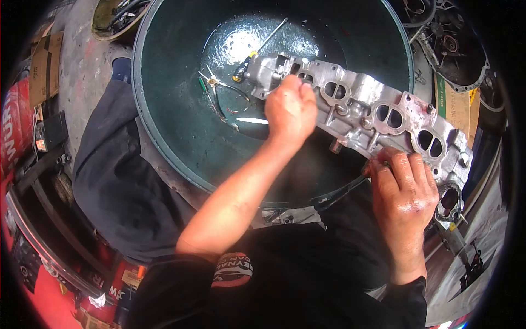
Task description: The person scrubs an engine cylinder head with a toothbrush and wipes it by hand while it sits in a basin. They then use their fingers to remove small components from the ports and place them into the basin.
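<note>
A long grey metal engine part (361, 107) with several oval ports lies slanted across the right side of a dark green tub (143, 104). My left hand (291, 109) is closed over its upper left portion, beside the ports; what the fingers hold is hidden. Wet and shiny, my right hand (405, 189) has its fingers curled on the part's lower edge near the right end. Inside the tub lie a yellow-and-black screwdriver (241, 68), pliers with a green handle (212, 85) and a thin white object (252, 120).
A pan of metal pieces (112, 19) stands at the upper left. Large metal housings (452, 46) and a green-and-tan box (455, 107) are at the upper right. Cardboard (46, 68) and a dark metal frame (52, 211) are on the left. My knee is beside the tub.
</note>
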A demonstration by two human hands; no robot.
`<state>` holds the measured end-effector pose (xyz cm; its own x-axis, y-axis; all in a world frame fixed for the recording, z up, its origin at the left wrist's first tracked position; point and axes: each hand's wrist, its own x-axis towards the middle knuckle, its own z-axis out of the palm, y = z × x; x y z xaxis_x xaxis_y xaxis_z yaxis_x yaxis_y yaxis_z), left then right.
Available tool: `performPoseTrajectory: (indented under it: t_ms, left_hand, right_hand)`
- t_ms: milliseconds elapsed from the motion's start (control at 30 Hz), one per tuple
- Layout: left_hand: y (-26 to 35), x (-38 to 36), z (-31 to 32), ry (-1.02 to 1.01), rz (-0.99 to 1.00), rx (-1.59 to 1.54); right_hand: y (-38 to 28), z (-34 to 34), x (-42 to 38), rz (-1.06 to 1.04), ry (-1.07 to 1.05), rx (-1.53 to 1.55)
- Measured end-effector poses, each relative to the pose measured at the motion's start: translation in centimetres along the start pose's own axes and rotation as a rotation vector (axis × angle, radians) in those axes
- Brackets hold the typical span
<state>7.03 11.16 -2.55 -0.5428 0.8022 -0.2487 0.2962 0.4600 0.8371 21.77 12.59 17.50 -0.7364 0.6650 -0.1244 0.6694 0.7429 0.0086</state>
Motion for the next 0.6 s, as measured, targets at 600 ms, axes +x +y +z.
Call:
performPoseTrajectory:
  t_ms: [600]
  left_hand:
    - [-1.5,0.3,-1.2,0.033,0.263,0.095]
  right_hand:
    - [0.9,0.1,-0.2,-0.008,0.016,0.082]
